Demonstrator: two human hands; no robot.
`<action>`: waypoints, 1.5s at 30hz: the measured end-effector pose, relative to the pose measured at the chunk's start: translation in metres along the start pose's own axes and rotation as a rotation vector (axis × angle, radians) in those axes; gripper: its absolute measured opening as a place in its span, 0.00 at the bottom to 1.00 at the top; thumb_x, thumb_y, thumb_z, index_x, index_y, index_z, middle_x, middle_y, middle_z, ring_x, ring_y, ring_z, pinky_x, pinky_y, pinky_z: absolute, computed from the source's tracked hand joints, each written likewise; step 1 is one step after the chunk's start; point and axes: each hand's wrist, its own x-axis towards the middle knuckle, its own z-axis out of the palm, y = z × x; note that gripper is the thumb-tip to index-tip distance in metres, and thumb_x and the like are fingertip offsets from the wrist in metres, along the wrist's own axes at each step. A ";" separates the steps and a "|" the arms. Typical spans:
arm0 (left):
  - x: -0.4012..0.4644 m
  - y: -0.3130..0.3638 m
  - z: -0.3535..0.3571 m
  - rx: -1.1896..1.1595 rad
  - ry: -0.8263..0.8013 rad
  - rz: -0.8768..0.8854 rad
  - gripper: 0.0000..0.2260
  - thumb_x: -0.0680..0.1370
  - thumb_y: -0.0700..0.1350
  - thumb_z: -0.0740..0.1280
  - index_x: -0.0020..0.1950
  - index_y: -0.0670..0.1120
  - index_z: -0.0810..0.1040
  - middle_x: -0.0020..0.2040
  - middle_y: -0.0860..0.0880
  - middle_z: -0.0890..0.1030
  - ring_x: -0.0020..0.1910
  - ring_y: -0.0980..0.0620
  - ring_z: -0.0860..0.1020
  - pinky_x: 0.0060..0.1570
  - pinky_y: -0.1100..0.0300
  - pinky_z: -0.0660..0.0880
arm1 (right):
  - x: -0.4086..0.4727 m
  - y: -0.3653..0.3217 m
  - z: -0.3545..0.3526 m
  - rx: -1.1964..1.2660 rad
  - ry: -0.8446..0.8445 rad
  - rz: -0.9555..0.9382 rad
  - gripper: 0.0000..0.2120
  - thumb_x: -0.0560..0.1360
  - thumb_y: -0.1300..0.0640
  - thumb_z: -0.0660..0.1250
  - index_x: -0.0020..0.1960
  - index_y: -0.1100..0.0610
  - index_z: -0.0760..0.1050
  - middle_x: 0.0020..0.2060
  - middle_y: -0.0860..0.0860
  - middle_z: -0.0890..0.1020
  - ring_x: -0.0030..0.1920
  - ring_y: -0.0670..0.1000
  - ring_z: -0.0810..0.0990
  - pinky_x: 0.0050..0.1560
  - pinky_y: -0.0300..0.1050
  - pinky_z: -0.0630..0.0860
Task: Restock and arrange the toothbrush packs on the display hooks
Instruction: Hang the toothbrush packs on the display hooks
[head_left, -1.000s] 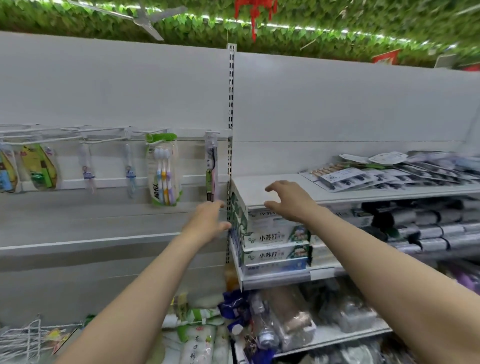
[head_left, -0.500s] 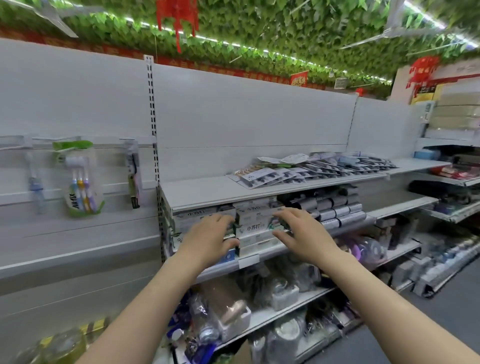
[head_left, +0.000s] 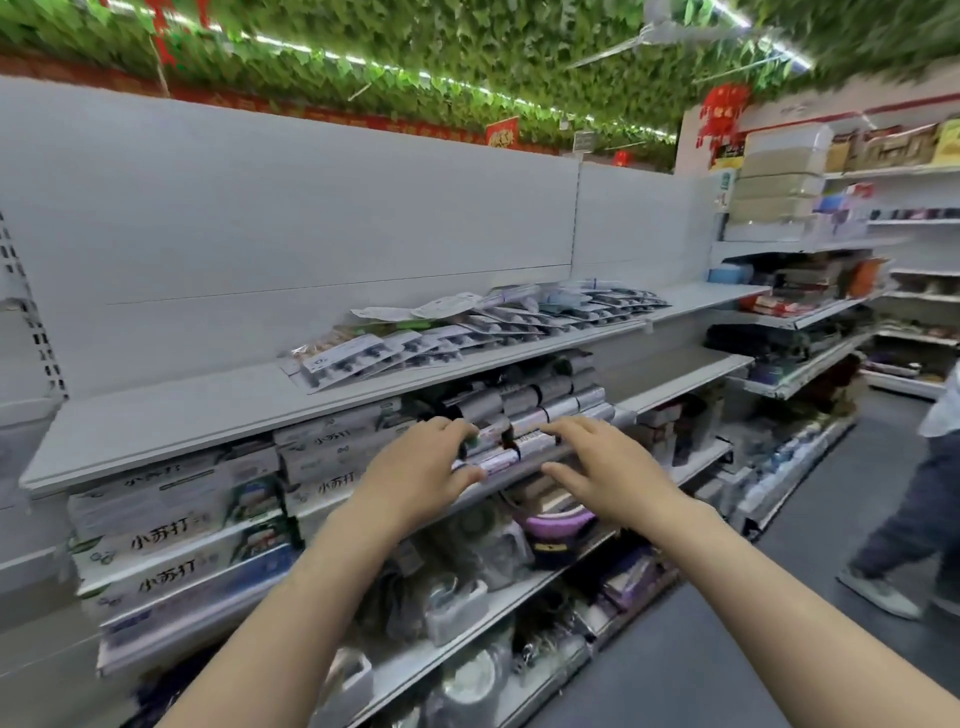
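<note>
The toothbrush packs (head_left: 467, 338) are seen lying flat in an overlapping row on the top shelf (head_left: 156, 415); their print is too blurred to read. Below that shelf, the left hand (head_left: 421, 467) and right hand (head_left: 602, 467) are held out with fingers loosely spread, nothing gripped. Whether the fingertips touch the silver boxes (head_left: 540, 410) under the shelf cannot be told. The display hooks are out of view.

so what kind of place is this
Most likely a small shop or supermarket aisle: white shelves stacked with boxed toothpaste, flat packs piled on the upper shelf, more stocked shelving at the far end, and fake green leaves across the ceiling.
</note>
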 end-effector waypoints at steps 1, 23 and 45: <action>0.017 0.012 0.008 0.001 0.002 0.014 0.22 0.80 0.57 0.64 0.71 0.52 0.69 0.67 0.51 0.74 0.66 0.50 0.72 0.61 0.54 0.72 | 0.001 0.021 -0.003 -0.007 -0.002 0.012 0.24 0.81 0.44 0.63 0.74 0.49 0.67 0.71 0.48 0.72 0.71 0.51 0.69 0.66 0.48 0.71; 0.364 0.114 0.171 -0.019 -0.003 0.082 0.22 0.78 0.58 0.66 0.69 0.51 0.72 0.66 0.52 0.75 0.66 0.52 0.72 0.63 0.58 0.68 | 0.157 0.360 0.008 -0.014 0.013 0.077 0.23 0.81 0.42 0.62 0.73 0.50 0.69 0.70 0.47 0.73 0.71 0.50 0.69 0.67 0.46 0.68; 0.743 0.097 0.261 -0.064 0.272 -0.140 0.24 0.78 0.60 0.64 0.70 0.49 0.73 0.68 0.49 0.74 0.70 0.49 0.67 0.67 0.56 0.63 | 0.510 0.649 0.039 0.240 0.227 -0.043 0.19 0.80 0.43 0.65 0.67 0.51 0.76 0.64 0.47 0.78 0.66 0.49 0.74 0.62 0.43 0.69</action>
